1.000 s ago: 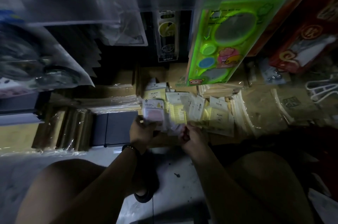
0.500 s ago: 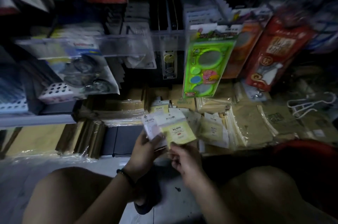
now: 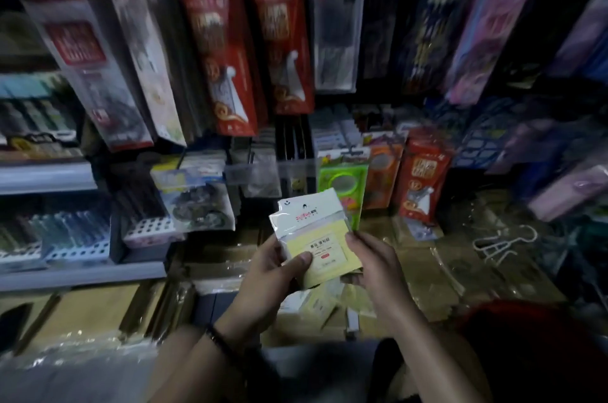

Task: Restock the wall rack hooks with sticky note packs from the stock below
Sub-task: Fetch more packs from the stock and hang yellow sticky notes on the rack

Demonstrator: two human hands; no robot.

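My left hand (image 3: 276, 271) pinches the packs (image 3: 316, 238) by their left edge, thumb on the front, just below the green card (image 3: 342, 177), headers up, ready for a hook. My right hand (image 3: 375, 266) grips the right edge, I think to square them. I count two offset headers, so two packs at least, and more stock (image 3: 312, 304) lies lower.

Held up: pale yellow sticky note packs in clear plastic sleeves (image 3: 316, 244)
A fanned pair, white header cards uppermost, tops leaning left, white label facing out, gripped between left hand (image 3: 269, 274) and right hand (image 3: 378, 267); more packs (image 3: 314, 302) lie below.
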